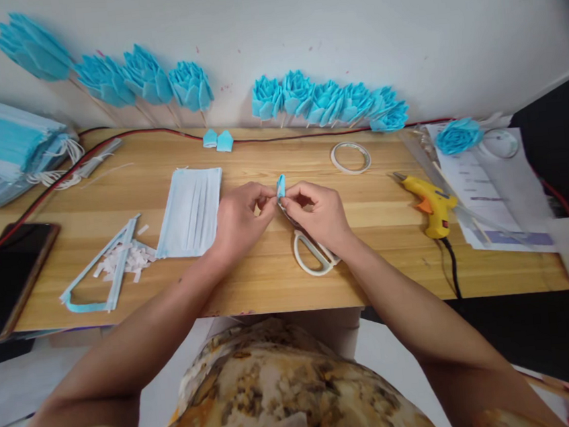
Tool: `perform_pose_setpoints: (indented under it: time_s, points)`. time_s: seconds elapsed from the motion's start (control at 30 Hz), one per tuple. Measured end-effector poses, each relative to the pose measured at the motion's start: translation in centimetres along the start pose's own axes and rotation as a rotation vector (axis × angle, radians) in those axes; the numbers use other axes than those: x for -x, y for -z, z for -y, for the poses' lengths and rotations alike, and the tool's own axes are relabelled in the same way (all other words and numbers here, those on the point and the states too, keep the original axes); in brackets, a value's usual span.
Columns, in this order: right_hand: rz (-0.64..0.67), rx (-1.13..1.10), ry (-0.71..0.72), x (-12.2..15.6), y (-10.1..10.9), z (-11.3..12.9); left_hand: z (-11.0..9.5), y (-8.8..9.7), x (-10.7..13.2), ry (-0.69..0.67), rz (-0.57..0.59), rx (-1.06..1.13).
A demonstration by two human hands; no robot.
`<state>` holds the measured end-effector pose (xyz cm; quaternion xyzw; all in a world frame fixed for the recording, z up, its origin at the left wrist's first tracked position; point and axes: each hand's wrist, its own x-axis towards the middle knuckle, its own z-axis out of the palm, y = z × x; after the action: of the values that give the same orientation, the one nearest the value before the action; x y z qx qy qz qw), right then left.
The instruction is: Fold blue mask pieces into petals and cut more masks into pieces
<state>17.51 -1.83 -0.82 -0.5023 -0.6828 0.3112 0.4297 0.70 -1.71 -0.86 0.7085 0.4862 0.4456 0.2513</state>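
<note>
Between my left hand (pixel 245 217) and my right hand (pixel 318 212), a small folded piece of blue mask fabric (pixel 281 186) stands pinched by the fingertips of both. Its lower end is hidden by the fingers. Beneath my right hand lie scissors (pixel 312 254) with white handles, their blades partly covered. A face mask (pixel 192 211) lies flat, white side up, beside my left hand. Two blue cut petals (pixel 218 140) rest farther back on the table. A roll of tape (pixel 351 158) sits behind my right hand.
Blue fabric flowers (pixel 324 102) on sticks lean along the wall. On the right are a yellow glue gun (pixel 428 204) and papers (pixel 491 189). White scraps (pixel 127 257), blue strips, a phone (pixel 13 274) and a mask pile (pixel 9 141) lie left. A red-black cable (pixel 148 131) crosses the back.
</note>
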Motion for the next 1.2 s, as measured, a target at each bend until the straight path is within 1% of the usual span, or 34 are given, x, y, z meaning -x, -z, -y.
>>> perform_pose_setpoints:
  time_s: [0.3, 0.4, 0.5, 0.63, 0.7, 0.8, 0.9, 1.1, 1.2]
  points:
    - [0.0, -0.004, 0.013, -0.1, 0.1, 0.1, -0.2, 0.1, 0.0, 0.009, 0.003, 0.027]
    - [-0.004, -0.028, 0.001, -0.1, 0.0, 0.0, -0.4, 0.1, 0.0, 0.036, 0.016, 0.054]
    - [-0.008, -0.116, -0.059, -0.2, 0.1, -0.1, -0.3, 0.3, -0.2, 0.119, 0.029, 0.182]
    - [0.026, -0.296, -0.176, -0.5, 0.6, 0.0, 0.2, 0.6, -0.9, 0.279, -0.025, 0.355]
    - [0.043, -0.359, -0.193, -0.7, 0.7, 0.1, 0.4, 0.7, -1.2, 0.363, 0.017, 0.445]
    - [0.077, -0.402, -0.197, -0.7, 0.8, 0.1, 0.4, 0.9, -1.4, 0.445, 0.133, 0.572]
    - [0.121, -0.407, -0.219, -0.6, 0.8, 0.1, 0.1, 1.1, -1.3, 0.432, 0.182, 0.574]
    - [0.183, -0.438, -0.244, -0.6, 1.0, 0.3, 0.0, 1.0, -1.1, 0.413, 0.163, 0.548]
    - [0.18, -0.42, -0.228, -0.5, 0.9, 0.3, -0.2, 0.8, -1.1, 0.373, 0.166, 0.554]
